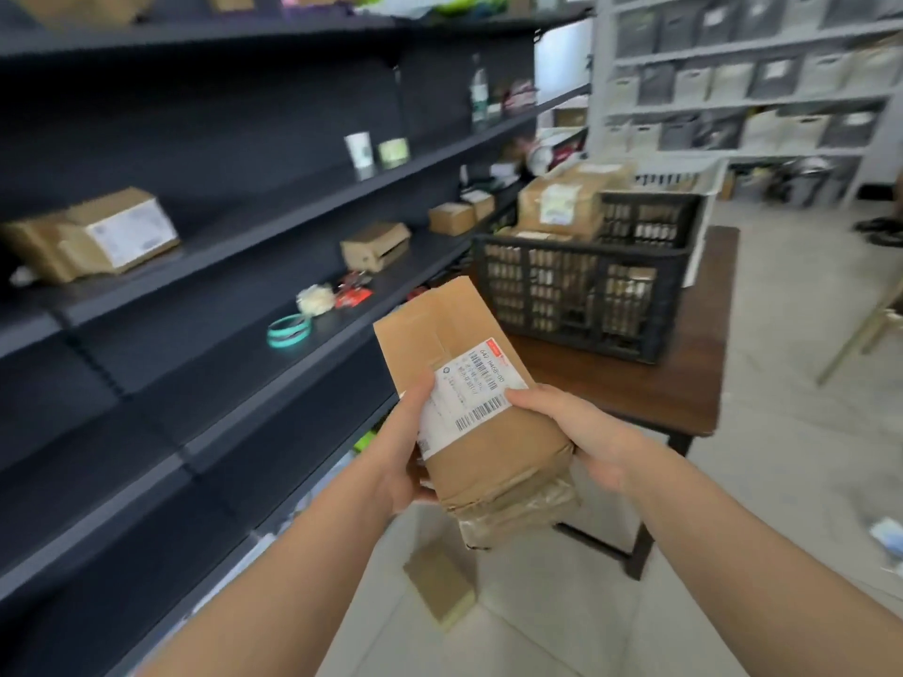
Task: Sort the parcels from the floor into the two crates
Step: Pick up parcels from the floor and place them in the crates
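At nine o'clock, dark shelving (205, 266) carries loose boxes. Our left hand (400, 452) grips the brown parcel (454, 334) at centre, thumb on its white label (469, 398). Our right hand (576, 432) clasps the opposite edge. At six o'clock a second parcel (440, 583) lies on the floor. Toward one o'clock, black crates (576, 295) holding parcels sit on a wooden table (694, 383).

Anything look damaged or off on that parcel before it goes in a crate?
Yes. The parcel gripped by the left hand and right hand has a crushed near end: crumpled cardboard under wrinkled tape. Its far end looks square.
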`<state>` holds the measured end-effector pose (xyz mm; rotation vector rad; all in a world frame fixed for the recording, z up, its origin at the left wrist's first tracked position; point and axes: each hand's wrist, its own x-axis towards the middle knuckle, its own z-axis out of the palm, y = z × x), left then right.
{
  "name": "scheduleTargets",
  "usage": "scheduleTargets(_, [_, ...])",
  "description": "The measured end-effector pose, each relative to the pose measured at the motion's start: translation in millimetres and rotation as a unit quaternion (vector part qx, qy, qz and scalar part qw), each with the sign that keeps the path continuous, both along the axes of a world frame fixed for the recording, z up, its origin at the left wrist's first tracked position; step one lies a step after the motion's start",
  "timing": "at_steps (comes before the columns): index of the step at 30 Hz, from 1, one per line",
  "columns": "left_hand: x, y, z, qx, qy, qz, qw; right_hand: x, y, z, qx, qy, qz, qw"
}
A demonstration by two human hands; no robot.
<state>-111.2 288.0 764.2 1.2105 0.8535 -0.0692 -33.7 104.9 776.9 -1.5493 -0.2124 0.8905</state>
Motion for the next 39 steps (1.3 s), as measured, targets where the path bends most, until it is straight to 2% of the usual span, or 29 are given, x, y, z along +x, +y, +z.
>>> scheduleTargets(8, [114.7,-115.1,54.7,0.035,-0.050,-0.076,0.995,89.9,-131.3,54.3,0.028,-0.022,-0.057,0.998])
scheduleTargets(16, [226.0,-167.5,127.5,0.103,-0.121,-0.093,0.983,183.0,-184.1,112.7,0.082,-0.082,-0.085,0.990])
scheduleTargets(22, [317.5,-170.5,169.4,0.130,-0.182,-0.107,0.969,266.9,-176.6,128.9,0.120,-0.118,-0.129,0.977])
scheduleTargets(27, [401.5,-152.8,182.1,0.112,-0.229,-0.127,0.959,348.0,-150.7,137.4,0.133,-0.127,-0.133,0.974])
scheduleTargets(36, [550.6,-123.7,166.7,0.089,-0.179,-0.124,0.972,489.7,-111.6,110.7,0.116,-0.054,-0.152,0.980])
scheduleTargets(39, [581.4,-123.5,160.6,0.099,-0.157,-0.117,0.976,526.3,-110.7,97.9,0.082,-0.063,-0.159,0.982])
